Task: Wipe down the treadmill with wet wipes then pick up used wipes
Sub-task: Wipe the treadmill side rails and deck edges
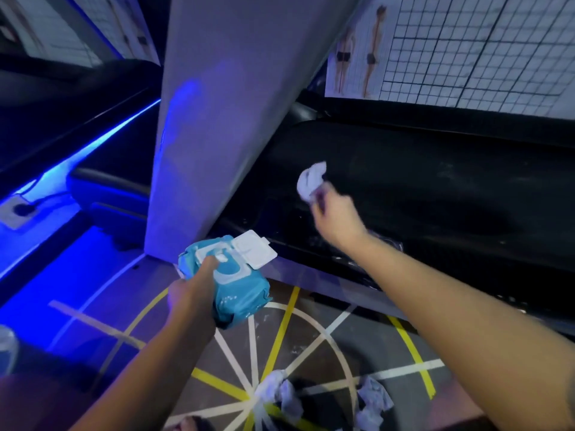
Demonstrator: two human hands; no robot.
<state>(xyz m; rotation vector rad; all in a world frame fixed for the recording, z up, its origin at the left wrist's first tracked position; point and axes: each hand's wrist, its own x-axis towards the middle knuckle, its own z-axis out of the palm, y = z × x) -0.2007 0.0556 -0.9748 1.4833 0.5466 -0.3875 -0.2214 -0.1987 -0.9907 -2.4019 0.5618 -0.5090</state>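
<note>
- Your right hand (331, 209) pinches a wet wipe (311, 180) over the treadmill (435, 188) belt: wiping step.
- Your left hand (194, 297) grips the open wipe pack (236, 284).
- Next: press down; two used wipes (280, 393) wait on the near floor.

Dim room, blue glow from the left, right hand (334, 213) motion-blurred, edges bowed by wide-angle lens.

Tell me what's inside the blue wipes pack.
The wipes pack, held by the left hand, has its lid flipped open; a bit of white wipe shows at the opening. The pack itself covers the rest.
</note>
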